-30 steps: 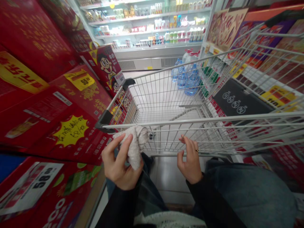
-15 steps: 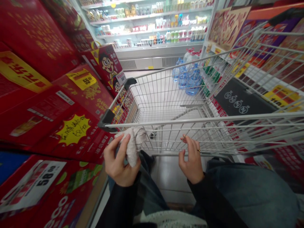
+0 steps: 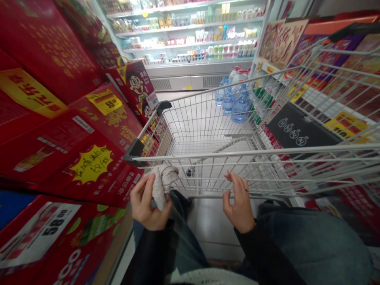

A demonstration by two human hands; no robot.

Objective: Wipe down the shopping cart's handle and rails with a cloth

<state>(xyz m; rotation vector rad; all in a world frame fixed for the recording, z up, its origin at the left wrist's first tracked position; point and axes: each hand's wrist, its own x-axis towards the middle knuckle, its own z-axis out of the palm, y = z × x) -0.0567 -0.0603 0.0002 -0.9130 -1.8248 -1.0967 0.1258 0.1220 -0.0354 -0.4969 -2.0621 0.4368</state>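
My left hand [image 3: 151, 208] grips a crumpled grey-white cloth [image 3: 162, 186] between thumb and fingers. The cloth lies just below the near top rail of a metal shopping cart [image 3: 208, 152], close to its dark plastic corner piece [image 3: 136, 150]; whether it touches the wires I cannot tell. To the right, my right hand [image 3: 239, 202] is beside the cart's near wire side. Its fingers are loosely bent, with thumb and index apart and nothing visible held. A ring sits on one finger.
Stacked red boxes [image 3: 97, 130] with price signs stand close on the left. Blue-tinted water bottles [image 3: 240, 103] rest on the floor beyond the cart. A refrigerated shelf [image 3: 190, 67] spans the back. Boxed goods [image 3: 314, 51] line the right. My knees flank the floor below.
My left hand has drawn the cloth slightly down and left, off the cart's top rail. My right hand has hardly moved. The view has tilted up a little.
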